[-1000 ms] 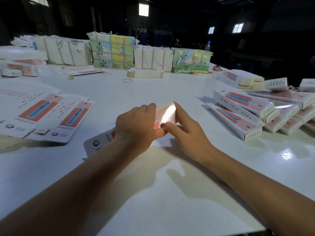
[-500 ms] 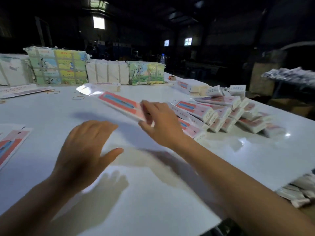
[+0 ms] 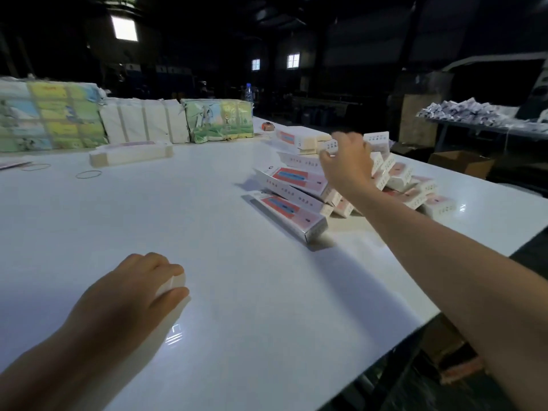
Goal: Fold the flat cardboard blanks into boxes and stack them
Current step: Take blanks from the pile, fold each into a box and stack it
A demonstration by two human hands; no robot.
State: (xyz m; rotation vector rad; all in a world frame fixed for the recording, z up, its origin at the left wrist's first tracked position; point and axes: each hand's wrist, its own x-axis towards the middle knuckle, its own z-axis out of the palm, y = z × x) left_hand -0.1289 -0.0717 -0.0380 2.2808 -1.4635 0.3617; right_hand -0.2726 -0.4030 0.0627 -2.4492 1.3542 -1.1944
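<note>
White folded box point(image 3: 329, 147) pinched end-on by right hand point(image 3: 347, 166) above the leaning pile of finished boxes point(image 3: 296, 200), apparently to set it on top, while left hand point(image 3: 139, 287), loosely curled and seemingly holding nothing, rests on table point(image 3: 148, 218) nearer the person.

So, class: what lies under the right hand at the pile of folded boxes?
Under the right hand are folded boxes, leaning in overlapping rows on the table. The hand and forearm cover the pile's middle, so the box it is placing and the ones below are hidden.
</note>
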